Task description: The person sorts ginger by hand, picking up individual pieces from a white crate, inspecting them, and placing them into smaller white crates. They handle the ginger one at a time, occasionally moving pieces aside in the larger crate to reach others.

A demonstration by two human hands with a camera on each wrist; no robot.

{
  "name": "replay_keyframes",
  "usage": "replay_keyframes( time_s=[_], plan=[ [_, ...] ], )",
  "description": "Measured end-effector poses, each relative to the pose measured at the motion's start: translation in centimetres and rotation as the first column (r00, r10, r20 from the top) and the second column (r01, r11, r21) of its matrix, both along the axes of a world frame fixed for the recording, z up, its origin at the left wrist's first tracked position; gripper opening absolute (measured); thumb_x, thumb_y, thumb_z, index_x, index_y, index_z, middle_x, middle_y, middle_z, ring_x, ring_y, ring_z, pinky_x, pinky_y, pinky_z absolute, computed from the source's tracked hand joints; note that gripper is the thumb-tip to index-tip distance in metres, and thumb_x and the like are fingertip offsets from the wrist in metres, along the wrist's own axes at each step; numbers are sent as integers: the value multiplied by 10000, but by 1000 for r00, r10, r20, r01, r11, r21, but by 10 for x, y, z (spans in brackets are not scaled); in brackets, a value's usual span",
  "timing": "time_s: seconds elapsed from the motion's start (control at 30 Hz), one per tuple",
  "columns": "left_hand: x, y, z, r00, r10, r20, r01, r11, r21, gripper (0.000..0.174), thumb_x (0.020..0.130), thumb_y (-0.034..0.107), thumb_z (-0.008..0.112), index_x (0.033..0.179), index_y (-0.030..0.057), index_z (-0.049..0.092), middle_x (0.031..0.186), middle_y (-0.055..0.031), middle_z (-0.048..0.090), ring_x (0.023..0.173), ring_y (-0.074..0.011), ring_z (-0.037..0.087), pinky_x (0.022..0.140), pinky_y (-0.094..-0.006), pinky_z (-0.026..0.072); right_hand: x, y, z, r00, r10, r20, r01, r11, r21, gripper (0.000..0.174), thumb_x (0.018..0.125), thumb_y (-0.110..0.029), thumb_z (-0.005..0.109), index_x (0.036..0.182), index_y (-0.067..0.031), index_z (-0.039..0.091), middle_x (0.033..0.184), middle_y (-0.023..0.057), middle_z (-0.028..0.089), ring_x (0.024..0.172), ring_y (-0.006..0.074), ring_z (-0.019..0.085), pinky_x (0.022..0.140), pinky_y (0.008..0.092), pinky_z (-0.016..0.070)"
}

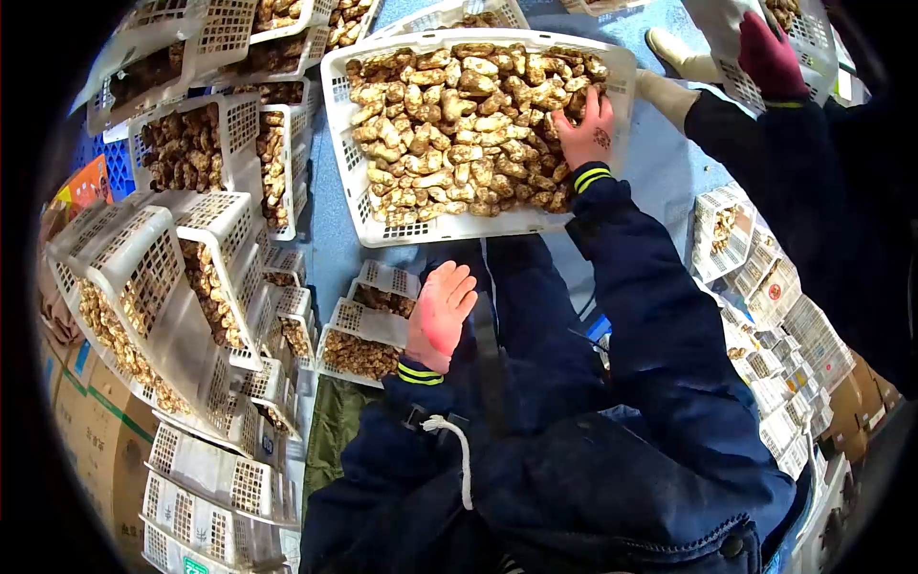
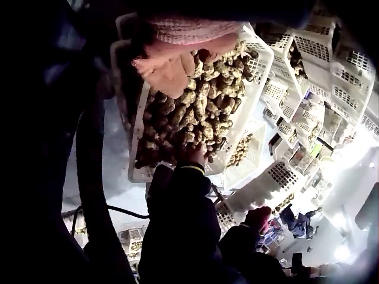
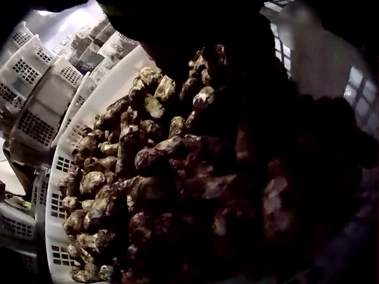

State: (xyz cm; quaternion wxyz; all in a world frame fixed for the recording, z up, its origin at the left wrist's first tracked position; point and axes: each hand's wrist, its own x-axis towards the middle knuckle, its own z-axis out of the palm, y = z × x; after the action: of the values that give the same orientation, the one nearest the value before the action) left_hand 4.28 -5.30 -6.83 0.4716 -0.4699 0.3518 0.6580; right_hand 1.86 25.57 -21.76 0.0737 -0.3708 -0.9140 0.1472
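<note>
A large white plastic basket (image 1: 459,230) full of knobbly cream-and-brown mushrooms (image 1: 459,124) stands in front of me. My right hand (image 1: 585,134), in a pink glove with a dark print, reaches over its right side. The thumb and fingers are spread, with the fingertips down among the mushrooms. In the right wrist view the mushrooms (image 3: 100,195) nearest the hand lie in deep shadow. My left hand (image 1: 442,316), also gloved in pink, is held below the near rim, fingers extended, with nothing in it. The left wrist view shows this glove (image 2: 172,65) overlapping the basket.
Stacked white crates (image 1: 143,258) of mushrooms crowd the left side, above cardboard boxes (image 1: 100,440). Smaller baskets (image 1: 359,349) sit on the floor near my legs. At right another person's dark red glove (image 1: 770,57) is on a crate. More crates (image 1: 755,277) stand right.
</note>
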Motion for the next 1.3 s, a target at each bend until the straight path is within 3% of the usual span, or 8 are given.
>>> replay_keyframes(
  time_s=[0.33, 0.57, 0.73, 0.83, 0.97, 1.13, 1.2, 1.3],
  plan=[
    [6, -16, -2, 995, 54, -81, -41, 988, 152, 507, 915, 372, 392, 1291, 35, 342, 1284, -124, 412, 1156, -247, 411, 972, -362, 326, -34, 15, 14, 925, -247, 290, 328, 903, -279, 620, 652, -451, 651, 1198, -203, 493, 1157, 208, 444, 1044, 340, 476, 882, 400, 408],
    [5, -23, -6, 984, 135, -114, -112, 975, 194, 497, 914, 344, 390, 1295, 30, 338, 1289, -140, 407, 1149, -256, 418, 964, -367, 333, -45, -89, 64, 960, 249, -128, -275, 927, -255, 390, 710, -269, 630, 1069, -138, 552, 1053, 120, 542, 948, 298, 528, 802, 396, 440],
    [-3, -23, 4, 979, 155, -130, -131, 975, 177, 460, 926, 335, 366, 1273, 34, 367, 1253, -132, 443, 1112, -246, 450, 949, -365, 352, -52, -116, 7, 975, 222, -2, -195, 851, -487, 269, 797, -227, 580, 1055, -150, 590, 852, 63, 616, 770, 247, 596, 663, 323, 472],
    [-2, -27, 1, 974, 211, -86, -192, 964, 185, 442, 929, 312, 369, 1270, 31, 371, 1246, -126, 453, 1105, -241, 461, 941, -357, 365, -39, -107, 29, 913, -408, 12, 71, 130, -989, 276, 826, -123, 582, 1070, 5, 561, 787, -8, 564, 628, 62, 508, 536, 211, 428],
    [2, -26, -1, 973, 220, -73, -202, 958, 205, 458, 922, 321, 380, 1273, 27, 367, 1253, -133, 445, 1119, -251, 450, 957, -365, 351, -27, -107, 46, 808, -576, 126, 90, -92, -992, 176, 802, -75, 595, 968, -17, 581, 764, -7, 562, 588, 72, 491, 505, 222, 418],
    [0, -31, -2, 959, 232, -166, -178, 941, 287, 494, 907, 331, 409, 1286, 21, 343, 1264, -141, 430, 1125, -263, 443, 967, -377, 338, -24, -109, 40, 799, -589, -120, -140, 12, -990, 453, 743, -14, 596, 1166, 45, 446, 962, 94, 591, 712, 92, 541, 617, 177, 426],
    [-1, -33, -4, 963, 235, -133, -195, 946, 260, 493, 905, 327, 410, 1286, 21, 345, 1259, -142, 434, 1125, -264, 443, 965, -376, 339, -22, -98, 46, 895, -429, -125, -29, 223, -974, 439, 743, -16, 593, 1162, 31, 469, 1011, 96, 582, 860, 137, 554, 751, 231, 445],
    [1, -32, -4, 967, 229, -112, -195, 949, 249, 499, 907, 325, 404, 1299, 25, 333, 1270, -146, 424, 1144, -269, 430, 967, -376, 336, -32, -84, 66, 968, 167, -188, -219, 928, -302, 348, 712, -93, 611, 1056, -59, 566, 962, 125, 594, 887, 286, 560, 793, 360, 445]
  ],
)
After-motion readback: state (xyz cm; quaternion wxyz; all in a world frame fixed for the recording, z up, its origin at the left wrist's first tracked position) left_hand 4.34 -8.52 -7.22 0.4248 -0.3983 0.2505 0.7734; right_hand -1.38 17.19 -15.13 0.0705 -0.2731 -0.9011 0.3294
